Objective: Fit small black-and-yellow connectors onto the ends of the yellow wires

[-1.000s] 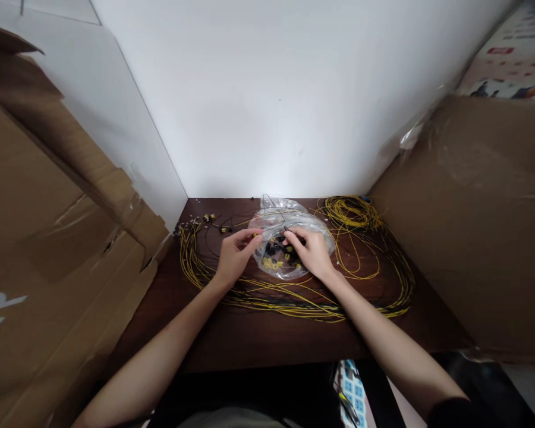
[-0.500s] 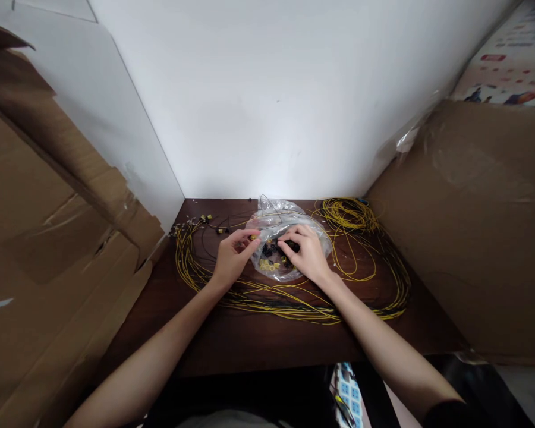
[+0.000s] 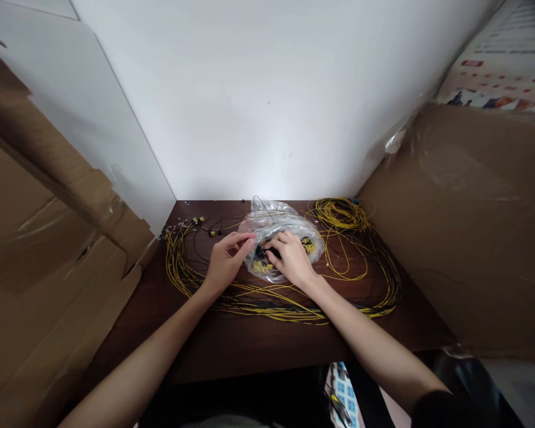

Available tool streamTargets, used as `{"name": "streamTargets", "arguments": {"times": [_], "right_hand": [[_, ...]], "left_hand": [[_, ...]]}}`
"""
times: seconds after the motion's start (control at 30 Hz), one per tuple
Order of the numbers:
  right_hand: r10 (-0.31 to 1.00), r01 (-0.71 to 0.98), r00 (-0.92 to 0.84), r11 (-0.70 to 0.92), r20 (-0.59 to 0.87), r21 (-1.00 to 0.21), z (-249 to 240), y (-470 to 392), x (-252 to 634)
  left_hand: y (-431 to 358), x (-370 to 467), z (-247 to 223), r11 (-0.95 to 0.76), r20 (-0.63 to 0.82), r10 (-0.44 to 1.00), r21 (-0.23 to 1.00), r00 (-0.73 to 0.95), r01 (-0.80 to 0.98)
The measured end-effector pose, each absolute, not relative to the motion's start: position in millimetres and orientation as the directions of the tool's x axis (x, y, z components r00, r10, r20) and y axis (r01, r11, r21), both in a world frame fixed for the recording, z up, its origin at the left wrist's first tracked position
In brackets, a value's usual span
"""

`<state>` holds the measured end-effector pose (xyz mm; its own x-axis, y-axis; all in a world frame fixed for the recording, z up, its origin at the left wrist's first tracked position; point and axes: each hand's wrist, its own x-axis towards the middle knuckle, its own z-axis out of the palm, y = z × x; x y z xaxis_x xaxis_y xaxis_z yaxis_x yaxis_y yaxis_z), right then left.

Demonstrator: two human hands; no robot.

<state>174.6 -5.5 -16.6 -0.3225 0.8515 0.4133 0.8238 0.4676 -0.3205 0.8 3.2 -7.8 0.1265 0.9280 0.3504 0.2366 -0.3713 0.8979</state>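
A clear plastic bag (image 3: 312, 229) lies on the table with small black parts (image 3: 260, 249) and yellow ring-like parts (image 3: 263, 267) in it. My right hand (image 3: 292, 257) is over the bag, its thumb and fingertips slightly apart and dipping among the black parts. At the bag's left side my left hand (image 3: 226, 261) is raised, thumb and fingers pinched together. Whatever sits between those fingertips is too small or hidden to make out. Long yellow and black wires (image 3: 267, 310) curve around the bag in a wide loop.
A coil of yellow wire (image 3: 339, 214) lies at the back right. Wire ends with small connectors (image 3: 196, 221) are at the back left. Cardboard (image 3: 49, 267) stands on the left and a cardboard box (image 3: 463, 238) on the right. A white wall (image 3: 267, 107) rises behind the table.
My right hand has moved left and slightly down into the black parts, uncovering yellow parts at the bag's right. A yellow bit visible at my left fingertips no longer shows. The view has shifted slightly.
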Motion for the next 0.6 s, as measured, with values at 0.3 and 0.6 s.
{"name": "streamTargets", "arguments": {"times": [0.3, 0.6], "right_hand": [[0.840, 0.595, -0.201, 0.514, 0.505, -0.618, -9, -7, 175], [0.957, -0.024, -0.056, 0.282, 0.283, -0.959, -4, -8, 167]], "left_hand": [[2, 2, -8, -0.392, 0.364, 0.914, 0.907, 0.179, 0.152], [1, 1, -10, -0.433, 0.399, 0.897, 0.877, 0.189, 0.207]]}}
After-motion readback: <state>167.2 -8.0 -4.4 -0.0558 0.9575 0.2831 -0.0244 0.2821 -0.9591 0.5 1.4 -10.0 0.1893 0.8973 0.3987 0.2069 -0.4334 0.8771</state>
